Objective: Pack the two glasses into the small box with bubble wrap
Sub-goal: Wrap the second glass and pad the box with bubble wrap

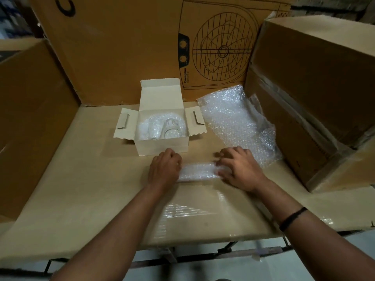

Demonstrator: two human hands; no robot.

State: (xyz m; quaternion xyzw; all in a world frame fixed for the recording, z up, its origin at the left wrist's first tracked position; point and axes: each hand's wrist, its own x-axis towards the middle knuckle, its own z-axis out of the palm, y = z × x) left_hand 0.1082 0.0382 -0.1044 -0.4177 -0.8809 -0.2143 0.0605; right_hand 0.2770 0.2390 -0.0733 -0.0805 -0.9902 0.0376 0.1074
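The step in hand looks like rolling the second glass into its wrap. To do it well, the roll should be kept tight and even, both ends tucked so nothing slides out, with pressure gentle enough not to stress glass.

The left hand [165, 167] curls its fingers over the left end of the bubble-wrap bundle [197, 171], and the right hand [238, 167] bends its fingers over the right end. Both are narrow grips closed on the bundle, which lies across the cardboard-covered table [81, 189]. Whether a glass sits inside cannot be seen through the wrap – it is only likely.

Just beyond the left hand stands the small box [161, 146], flaps open, with one wrapped glass [171, 126] lying inside. A loose sheet of bubble wrap [233, 122] lies to the right of the box – spare padding, probably. Large cartons [314, 98] wall in the workspace.
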